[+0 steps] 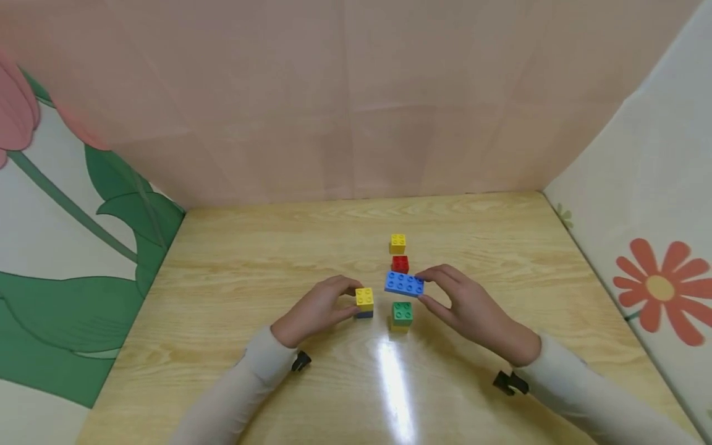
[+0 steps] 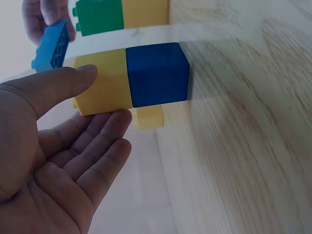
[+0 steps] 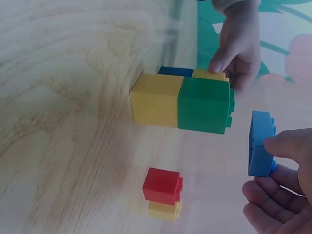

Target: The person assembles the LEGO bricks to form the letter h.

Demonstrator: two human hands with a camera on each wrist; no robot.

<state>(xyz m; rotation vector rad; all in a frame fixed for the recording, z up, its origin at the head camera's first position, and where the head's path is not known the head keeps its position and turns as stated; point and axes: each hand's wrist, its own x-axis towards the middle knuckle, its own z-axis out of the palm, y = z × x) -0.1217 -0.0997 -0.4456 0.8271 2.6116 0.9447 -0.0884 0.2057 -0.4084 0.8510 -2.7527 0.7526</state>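
My left hand [image 1: 318,310] holds the yellow brick [image 1: 364,299] between thumb and fingers. That brick sits on a dark blue brick [image 2: 158,74], which stands on the table. In my right hand [image 1: 479,311] a flat, long blue brick [image 1: 404,284] is pinched by one end, raised off the table with its studs up. Just below it in the head view stands a second stack, a green brick [image 1: 402,313] on top of a yellow brick [image 3: 156,100]. The two stacks are a small gap apart.
Behind the stacks, a red brick [image 1: 400,264] and another yellow brick [image 1: 397,243] lie on the wooden table [image 1: 267,247]. A plain pinkish backdrop [image 1: 345,123] rises at the table's far edge, with flower-patterned panels on both sides.
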